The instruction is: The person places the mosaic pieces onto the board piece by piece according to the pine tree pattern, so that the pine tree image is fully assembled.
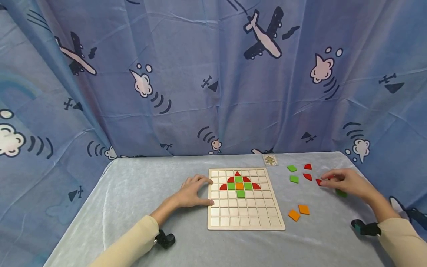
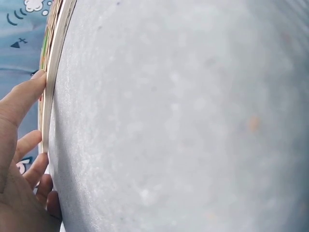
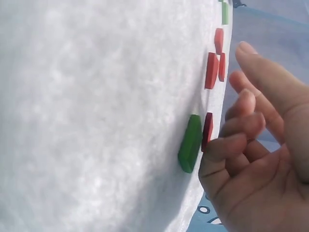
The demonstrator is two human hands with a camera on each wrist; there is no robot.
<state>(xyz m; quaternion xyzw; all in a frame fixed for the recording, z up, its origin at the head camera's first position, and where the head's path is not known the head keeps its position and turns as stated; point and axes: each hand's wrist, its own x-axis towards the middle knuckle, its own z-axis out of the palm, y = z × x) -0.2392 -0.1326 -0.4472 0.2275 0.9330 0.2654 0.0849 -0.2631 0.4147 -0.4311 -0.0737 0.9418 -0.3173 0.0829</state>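
Observation:
A light wooden grid board (image 1: 247, 213) lies on the cloth. Red, green and orange tiles form a stepped shape on its upper half, with a red triangle (image 1: 237, 173) on top and an orange square (image 1: 239, 186) at the centre. My left hand (image 1: 191, 193) rests at the board's left edge, thumb and fingers spread apart and touching it. At the right, my right hand (image 1: 351, 183) hovers over loose tiles, fingertips beside a red tile (image 1: 318, 182). The right wrist view shows thumb and fingers apart, near a green tile (image 3: 190, 145) and several red ones.
Two green tiles (image 1: 292, 168) and two red quarter-round tiles (image 1: 307, 177) lie right of the board. Two orange squares (image 1: 304, 209) sit nearer. A small patterned card (image 1: 270, 160) lies behind the board's right corner. A blue printed curtain (image 1: 186, 92) hangs behind the table.

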